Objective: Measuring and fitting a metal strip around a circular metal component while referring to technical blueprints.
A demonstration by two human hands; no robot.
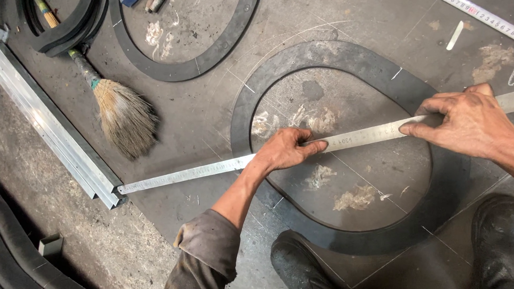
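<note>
Head view: long steel ruler [222, 167] lies diagonally across a dark oval rubber ring [438, 185] that sits flat on the scratched metal sheet [212, 114]. Left hand [285, 150] presses the ruler down near the ring's inner opening, fingers flat on top, not wrapped. Right hand [468, 120] pins the ruler where it crosses the ring's right band, fingers spread and pressing.

Progress, as a judgement: ring looks fully cut out, and chalk or scribe lines already run over the sheet and ring. Ruler is aligned and held; no marking tool in either hand, so any line along this edge looks not yet drawn.

Around: hand broom [121, 114] lies to the left, apart from the ruler. Second rubber ring [180, 70] above it, stacked rings [61, 32] at the top left corner. Aluminium channel [52, 134] touches the ruler's left end. Tape measure [495, 22] top right. Two dark boots [298, 268] at the bottom edge, one resting on the ring's lower band. Nothing blocks the ruler.
</note>
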